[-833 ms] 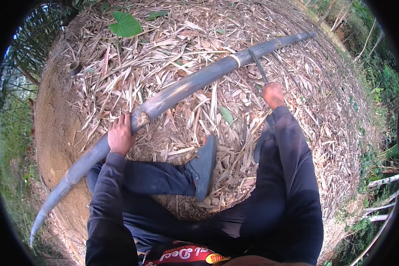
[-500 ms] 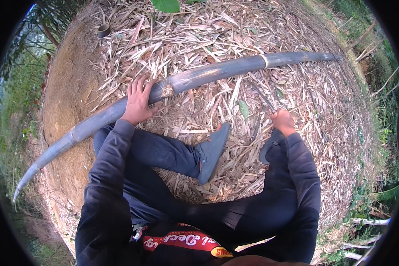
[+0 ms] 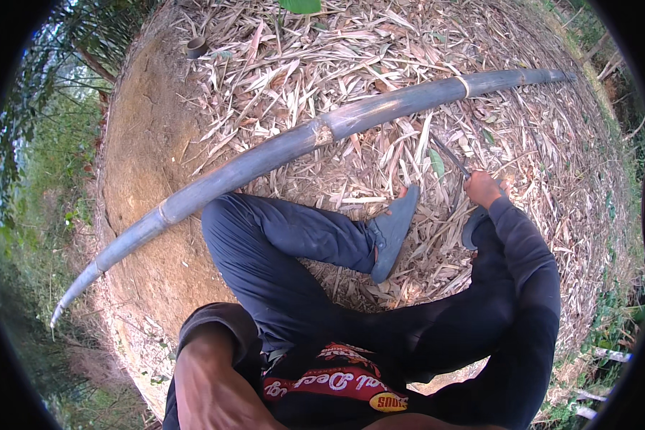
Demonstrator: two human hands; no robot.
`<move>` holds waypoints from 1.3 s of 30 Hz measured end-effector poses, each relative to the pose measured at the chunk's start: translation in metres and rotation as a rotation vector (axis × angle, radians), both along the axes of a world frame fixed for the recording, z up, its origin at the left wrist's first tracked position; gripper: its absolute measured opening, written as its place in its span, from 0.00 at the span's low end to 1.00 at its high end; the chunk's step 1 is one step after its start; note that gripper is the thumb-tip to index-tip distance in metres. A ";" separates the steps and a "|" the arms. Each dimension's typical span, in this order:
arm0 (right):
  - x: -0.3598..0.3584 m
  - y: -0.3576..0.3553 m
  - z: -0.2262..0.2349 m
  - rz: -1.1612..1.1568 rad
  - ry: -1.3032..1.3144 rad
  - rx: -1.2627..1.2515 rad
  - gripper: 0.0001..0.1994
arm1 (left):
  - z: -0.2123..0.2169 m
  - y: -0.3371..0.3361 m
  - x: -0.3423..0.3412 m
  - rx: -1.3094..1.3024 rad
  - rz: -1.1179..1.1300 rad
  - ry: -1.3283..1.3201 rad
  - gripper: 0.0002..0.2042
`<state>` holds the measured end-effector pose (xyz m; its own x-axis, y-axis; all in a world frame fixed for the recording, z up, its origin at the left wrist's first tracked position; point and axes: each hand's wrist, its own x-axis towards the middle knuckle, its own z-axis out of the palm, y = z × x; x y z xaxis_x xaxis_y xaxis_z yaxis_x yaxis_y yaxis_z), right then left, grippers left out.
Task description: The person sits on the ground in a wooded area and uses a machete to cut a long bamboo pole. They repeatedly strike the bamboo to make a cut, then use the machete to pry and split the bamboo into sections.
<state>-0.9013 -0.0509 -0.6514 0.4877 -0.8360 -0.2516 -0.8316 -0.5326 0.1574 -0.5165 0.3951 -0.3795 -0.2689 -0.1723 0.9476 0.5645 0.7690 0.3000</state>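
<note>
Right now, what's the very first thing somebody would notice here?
A long grey bamboo pole stretches across the ground from lower left to upper right, lying on a thick bed of dry leaves. Just below it, the person's right hand grips a blade near their grey shoes. The left hand is out of sight; only a bare forearm shows at the bottom.

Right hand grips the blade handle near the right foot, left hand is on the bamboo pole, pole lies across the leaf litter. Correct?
Not quite. In the head view the left hand is not on the bamboo pole; no hand touches it, and only the bare left forearm shows, low in the picture. The right hand does grip the blade handle, and the pole lies across the leaf litter.
</note>
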 end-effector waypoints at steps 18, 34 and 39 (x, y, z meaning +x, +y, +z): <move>0.017 0.030 0.116 0.035 0.054 0.036 0.20 | -0.048 -0.018 -0.003 0.182 0.278 0.277 0.13; 0.112 0.118 0.092 -0.293 -0.944 0.529 0.18 | -0.281 0.112 0.251 0.966 2.102 -1.487 0.58; 0.174 0.112 0.030 -0.567 -1.243 0.862 0.21 | -0.275 0.108 0.272 1.086 1.930 -1.366 0.44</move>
